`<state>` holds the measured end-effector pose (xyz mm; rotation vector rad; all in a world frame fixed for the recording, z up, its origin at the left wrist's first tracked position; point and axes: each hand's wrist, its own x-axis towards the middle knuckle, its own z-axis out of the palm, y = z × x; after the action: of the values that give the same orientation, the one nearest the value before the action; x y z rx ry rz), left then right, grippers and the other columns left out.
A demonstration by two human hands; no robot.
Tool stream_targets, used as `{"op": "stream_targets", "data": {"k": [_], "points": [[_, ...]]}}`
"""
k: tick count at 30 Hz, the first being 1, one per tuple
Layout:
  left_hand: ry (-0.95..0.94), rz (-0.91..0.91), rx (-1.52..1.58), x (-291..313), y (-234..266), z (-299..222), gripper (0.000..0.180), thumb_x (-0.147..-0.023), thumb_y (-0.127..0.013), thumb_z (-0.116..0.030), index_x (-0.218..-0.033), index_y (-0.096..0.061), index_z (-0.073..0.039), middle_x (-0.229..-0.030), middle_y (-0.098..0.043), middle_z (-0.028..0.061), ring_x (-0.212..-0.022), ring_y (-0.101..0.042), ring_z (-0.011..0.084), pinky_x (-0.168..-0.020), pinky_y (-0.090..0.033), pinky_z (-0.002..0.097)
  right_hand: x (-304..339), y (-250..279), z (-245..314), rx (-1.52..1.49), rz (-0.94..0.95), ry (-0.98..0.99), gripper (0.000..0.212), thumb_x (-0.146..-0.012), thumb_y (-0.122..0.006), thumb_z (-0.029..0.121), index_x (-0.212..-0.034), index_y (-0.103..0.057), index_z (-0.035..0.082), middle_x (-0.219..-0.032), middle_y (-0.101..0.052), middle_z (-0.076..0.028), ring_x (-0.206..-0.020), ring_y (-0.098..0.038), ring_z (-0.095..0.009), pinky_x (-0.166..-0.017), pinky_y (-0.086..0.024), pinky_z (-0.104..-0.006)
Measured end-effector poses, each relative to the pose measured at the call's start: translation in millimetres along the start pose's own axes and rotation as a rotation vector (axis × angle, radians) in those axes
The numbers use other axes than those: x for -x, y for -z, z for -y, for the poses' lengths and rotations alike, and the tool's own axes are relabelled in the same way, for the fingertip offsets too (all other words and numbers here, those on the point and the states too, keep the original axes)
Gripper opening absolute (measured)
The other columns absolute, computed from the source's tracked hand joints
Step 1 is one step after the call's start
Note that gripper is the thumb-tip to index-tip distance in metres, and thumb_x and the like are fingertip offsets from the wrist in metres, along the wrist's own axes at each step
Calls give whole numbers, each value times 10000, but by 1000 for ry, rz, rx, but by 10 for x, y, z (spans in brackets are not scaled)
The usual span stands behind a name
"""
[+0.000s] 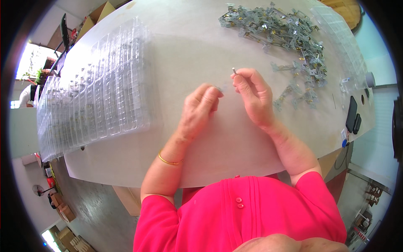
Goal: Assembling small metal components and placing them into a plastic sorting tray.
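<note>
Both hands up over the table, tiny parts pinched

Right hand (pixel 252 94) pinched a small metal pin (pixel 234 71) at its fingertips; left hand (pixel 201 107) was curled around something small I couldn't make out. Metal bracket pile (pixel 285 38) sat behind, clear plastic trays (pixel 96 96) off left.

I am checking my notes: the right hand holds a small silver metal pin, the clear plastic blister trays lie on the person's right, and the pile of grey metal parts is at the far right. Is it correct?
One detail is wrong. The head view shows the clear plastic blister trays on the person's left, not right. The right hand does hold a small silver metal pin, and the pile of grey metal parts is at the far right.
</note>
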<state>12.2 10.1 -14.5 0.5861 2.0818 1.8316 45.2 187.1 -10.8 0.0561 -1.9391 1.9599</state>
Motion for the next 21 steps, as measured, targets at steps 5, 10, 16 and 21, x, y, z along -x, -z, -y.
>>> {"op": "stream_targets", "data": {"k": [5, 10, 16, 21], "points": [[254, -51, 458, -42, 159, -39, 414, -1084, -453, -377, -968, -613, -13, -677, -540, 23, -566, -502, 120, -519, -398, 257, 10, -13, -28, 60, 93, -130, 56, -1002, -641, 113, -1000, -649, 57, -765, -545, 57, -694, -459, -27, -615, -401, -214], [249, -44, 460, -44, 142, -24, 428, -1075, -465, -392, -962, -638, -17, -669, -546, 28, -557, -490, 109, -498, -369, 253, 21, -33, -41, 148, 127, -107, 54, -994, -646, 102, -986, -653, 49, -720, -533, 60, -641, -432, -27, -568, -381, -228], [220, -7, 470, -31, 140, -28, 410, -1082, -455, -374, -958, -643, -32, -668, -539, 17, -570, -475, 96, -513, -368, 246, 19, -20, -57, 188, 146, -102, 52, -986, -656, 99, -977, -651, 49, -696, -531, 42, -624, -427, -34, -550, -375, -241], [50, -21, 148, -22, 158, 18, 395, -1084, -471, -362, -951, -639, -31, -672, -535, -2, -583, -454, 76, -524, -357, 243, 9, -20, -17, 253, 144, -55, 56, -979, -663, 97, -960, -647, 47, -706, -558, 17, -635, -451, -42, -563, -394, -247]]}}
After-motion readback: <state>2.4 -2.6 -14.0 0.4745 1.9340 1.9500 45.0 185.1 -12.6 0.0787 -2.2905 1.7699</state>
